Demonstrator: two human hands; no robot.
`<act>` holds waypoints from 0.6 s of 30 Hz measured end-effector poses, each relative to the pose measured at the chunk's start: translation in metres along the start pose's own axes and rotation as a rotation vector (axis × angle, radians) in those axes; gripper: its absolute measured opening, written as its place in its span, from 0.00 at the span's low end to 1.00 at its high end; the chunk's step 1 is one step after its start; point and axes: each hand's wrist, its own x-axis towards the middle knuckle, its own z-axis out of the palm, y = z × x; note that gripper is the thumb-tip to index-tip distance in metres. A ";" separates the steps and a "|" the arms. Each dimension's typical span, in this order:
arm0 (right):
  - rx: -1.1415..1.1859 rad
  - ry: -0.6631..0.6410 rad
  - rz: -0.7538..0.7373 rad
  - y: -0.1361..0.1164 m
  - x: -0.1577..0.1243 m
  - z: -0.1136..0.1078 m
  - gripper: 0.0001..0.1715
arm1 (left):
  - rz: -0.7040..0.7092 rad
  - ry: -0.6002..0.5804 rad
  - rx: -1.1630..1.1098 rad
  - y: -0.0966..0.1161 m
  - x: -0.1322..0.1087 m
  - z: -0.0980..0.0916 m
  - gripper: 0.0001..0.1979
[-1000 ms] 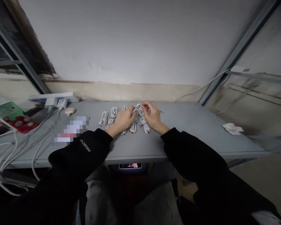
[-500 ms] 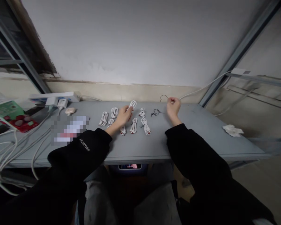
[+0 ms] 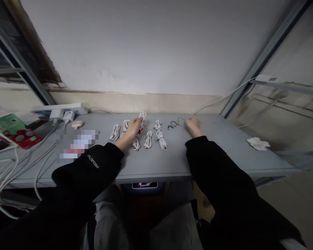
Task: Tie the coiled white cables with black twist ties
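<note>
My left hand (image 3: pixel 132 129) grips a coiled white cable bundle (image 3: pixel 142 118) upright, its top standing above the fingers. Several more white coils tied with black wire lie in a loose row on the grey table (image 3: pixel 214 152), among them one (image 3: pixel 148 139) and another (image 3: pixel 161 140) just right of my left hand. My right hand (image 3: pixel 192 123) is low over the table, its fingers pinched on a thin black wire tie (image 3: pixel 181 120). Another black wire piece (image 3: pixel 173 124) lies just left of it.
A power strip (image 3: pixel 58 109) with plugged-in adapters stands at the back left, and white cables (image 3: pixel 15 170) trail over the left table edge. A green and red box (image 3: pixel 9 130), a pixelated patch, and a crumpled tissue (image 3: pixel 258 143) also lie on the table.
My right hand has dropped from above the table's back edge down toward the surface, with the wire. My left hand has moved slightly left and lower, still holding the coil.
</note>
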 end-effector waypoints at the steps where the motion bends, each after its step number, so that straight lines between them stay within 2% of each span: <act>1: -0.003 -0.007 -0.002 0.000 -0.001 0.001 0.07 | -0.009 -0.001 -0.002 0.000 0.000 0.000 0.12; 7: -0.097 -0.112 -0.084 -0.003 -0.008 0.002 0.04 | -0.002 -0.032 -0.024 -0.004 0.003 -0.002 0.13; 12: -0.165 -0.094 -0.153 -0.006 -0.020 0.001 0.07 | -0.023 -0.054 -0.014 -0.008 0.005 -0.003 0.12; 15: -0.185 -0.019 -0.312 -0.011 -0.033 0.002 0.12 | -0.041 -0.045 -0.001 -0.006 0.004 -0.002 0.12; 18: -0.113 0.038 -0.551 -0.022 -0.050 0.003 0.17 | -0.042 -0.022 -0.001 -0.004 0.003 -0.001 0.12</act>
